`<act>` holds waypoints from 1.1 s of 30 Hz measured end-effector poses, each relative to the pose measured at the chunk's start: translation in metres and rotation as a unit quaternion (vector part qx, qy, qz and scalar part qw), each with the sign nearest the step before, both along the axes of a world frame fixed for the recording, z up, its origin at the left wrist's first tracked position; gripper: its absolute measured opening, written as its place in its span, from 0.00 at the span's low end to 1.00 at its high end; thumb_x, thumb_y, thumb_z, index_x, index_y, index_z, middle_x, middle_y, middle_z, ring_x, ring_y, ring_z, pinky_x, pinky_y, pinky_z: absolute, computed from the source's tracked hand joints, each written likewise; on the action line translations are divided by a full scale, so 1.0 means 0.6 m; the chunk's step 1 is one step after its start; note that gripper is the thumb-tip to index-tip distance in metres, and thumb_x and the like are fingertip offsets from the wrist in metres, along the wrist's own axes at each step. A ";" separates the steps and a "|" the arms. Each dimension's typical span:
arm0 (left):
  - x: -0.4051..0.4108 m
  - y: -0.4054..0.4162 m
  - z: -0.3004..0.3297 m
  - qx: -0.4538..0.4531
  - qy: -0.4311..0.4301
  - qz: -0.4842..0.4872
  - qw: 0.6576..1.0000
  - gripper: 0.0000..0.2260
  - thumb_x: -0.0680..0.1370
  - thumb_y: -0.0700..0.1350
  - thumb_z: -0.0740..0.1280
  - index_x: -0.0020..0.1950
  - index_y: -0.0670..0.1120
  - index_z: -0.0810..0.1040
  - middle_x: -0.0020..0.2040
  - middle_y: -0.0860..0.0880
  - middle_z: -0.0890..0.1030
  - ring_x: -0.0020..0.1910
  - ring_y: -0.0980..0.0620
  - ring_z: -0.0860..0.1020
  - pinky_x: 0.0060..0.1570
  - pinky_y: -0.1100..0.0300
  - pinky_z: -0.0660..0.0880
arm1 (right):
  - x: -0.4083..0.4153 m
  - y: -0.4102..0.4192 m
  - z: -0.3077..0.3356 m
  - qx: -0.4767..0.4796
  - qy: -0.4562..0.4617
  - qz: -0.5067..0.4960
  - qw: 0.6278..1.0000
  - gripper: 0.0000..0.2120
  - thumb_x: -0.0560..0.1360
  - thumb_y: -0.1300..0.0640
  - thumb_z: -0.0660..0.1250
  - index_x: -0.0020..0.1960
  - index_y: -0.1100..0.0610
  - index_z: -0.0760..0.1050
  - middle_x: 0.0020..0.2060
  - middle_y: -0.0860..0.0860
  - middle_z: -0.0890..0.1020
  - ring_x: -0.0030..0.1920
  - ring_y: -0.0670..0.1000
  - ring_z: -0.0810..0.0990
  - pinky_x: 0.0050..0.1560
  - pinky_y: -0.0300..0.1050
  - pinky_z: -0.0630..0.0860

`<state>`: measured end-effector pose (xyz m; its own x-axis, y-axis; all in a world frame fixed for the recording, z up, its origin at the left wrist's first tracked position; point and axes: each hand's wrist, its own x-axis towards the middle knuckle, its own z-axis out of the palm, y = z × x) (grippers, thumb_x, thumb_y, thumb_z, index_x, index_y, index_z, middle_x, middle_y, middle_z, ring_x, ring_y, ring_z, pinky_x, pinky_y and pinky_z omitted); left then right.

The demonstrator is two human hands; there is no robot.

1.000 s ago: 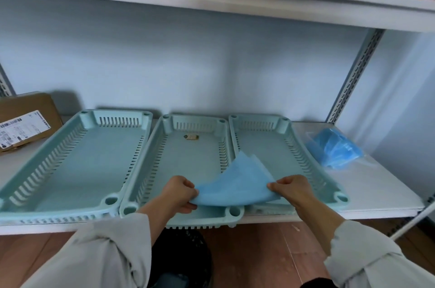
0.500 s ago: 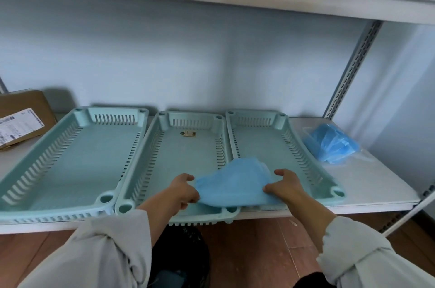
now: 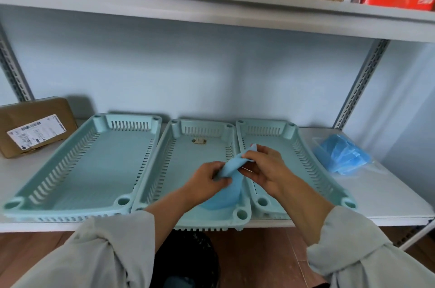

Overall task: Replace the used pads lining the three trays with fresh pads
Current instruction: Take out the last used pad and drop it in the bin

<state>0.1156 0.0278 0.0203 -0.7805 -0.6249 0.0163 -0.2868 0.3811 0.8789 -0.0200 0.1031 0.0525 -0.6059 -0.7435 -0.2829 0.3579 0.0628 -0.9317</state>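
A white shelf (image 3: 388, 198) against a pale blue wall spans the middle of the frame, carrying three mint trays side by side: left tray (image 3: 77, 207), middle tray (image 3: 242, 214) and right tray (image 3: 348, 203). Over the middle tray's lower right, both hands pinch a crumpled blue pad (image 3: 231, 181), the left hand (image 3: 207, 181) low, the right hand (image 3: 266, 167) higher. A bag of blue pads (image 3: 341, 156) lies at right, a brown parcel (image 3: 35, 125) at left.
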 end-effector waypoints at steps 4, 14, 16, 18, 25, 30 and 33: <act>0.010 -0.014 0.019 0.073 0.069 0.065 0.993 0.07 0.80 0.43 0.62 0.45 0.43 0.77 0.39 0.45 0.74 0.39 0.51 0.72 0.39 0.60 0.68 | -0.005 0.008 0.012 -0.048 0.012 -0.048 0.998 0.19 0.76 0.52 0.66 0.64 0.59 0.72 0.54 0.58 0.80 0.55 0.55 0.81 0.52 0.48 0.78; 0.037 -0.028 0.081 0.255 0.195 0.162 0.933 0.06 0.78 0.45 0.64 0.45 0.46 0.80 0.43 0.47 0.83 0.40 0.48 0.80 0.47 0.55 0.78 | -0.005 0.038 -0.037 0.051 -0.099 0.200 0.973 0.24 0.69 0.53 0.74 0.61 0.62 0.77 0.56 0.58 0.82 0.57 0.58 0.81 0.59 0.54 0.75; 0.038 -0.034 0.077 0.234 0.147 0.206 0.939 0.07 0.79 0.45 0.63 0.47 0.45 0.79 0.46 0.45 0.82 0.41 0.47 0.80 0.48 0.53 0.77 | -0.006 0.027 -0.035 0.073 -0.036 0.145 0.986 0.25 0.68 0.61 0.74 0.63 0.64 0.75 0.54 0.59 0.83 0.51 0.57 0.83 0.49 0.49 0.79; 0.044 -0.040 0.070 0.248 0.081 0.215 0.941 0.12 0.80 0.46 0.62 0.58 0.41 0.76 0.55 0.41 0.81 0.49 0.43 0.80 0.55 0.46 0.77 | -0.005 0.019 -0.025 0.086 0.060 0.063 0.993 0.26 0.69 0.63 0.74 0.66 0.60 0.73 0.55 0.58 0.81 0.48 0.55 0.82 0.42 0.46 0.78; 0.061 -0.050 0.066 0.321 0.062 0.141 0.934 0.27 0.76 0.31 0.64 0.72 0.50 0.67 0.54 0.43 0.79 0.43 0.48 0.80 0.43 0.55 0.79 | -0.015 0.019 0.000 0.055 0.169 0.009 0.984 0.14 0.72 0.63 0.71 0.54 0.49 0.80 0.49 0.54 0.83 0.44 0.51 0.81 0.55 0.48 0.78; 0.060 -0.058 0.073 0.289 0.088 0.181 0.936 0.19 0.80 0.34 0.59 0.69 0.49 0.72 0.54 0.42 0.78 0.41 0.49 0.78 0.43 0.57 0.78 | -0.014 0.018 0.000 0.050 0.165 0.038 0.984 0.08 0.72 0.65 0.70 0.46 0.54 0.83 0.47 0.53 0.84 0.45 0.50 0.81 0.56 0.49 0.78; 0.067 -0.059 0.077 0.287 0.059 0.127 0.948 0.21 0.79 0.32 0.59 0.68 0.48 0.73 0.61 0.43 0.77 0.50 0.47 0.78 0.51 0.56 0.77 | -0.019 0.019 -0.001 0.062 0.169 0.057 0.982 0.11 0.69 0.64 0.74 0.51 0.57 0.82 0.51 0.55 0.83 0.49 0.51 0.81 0.59 0.50 0.77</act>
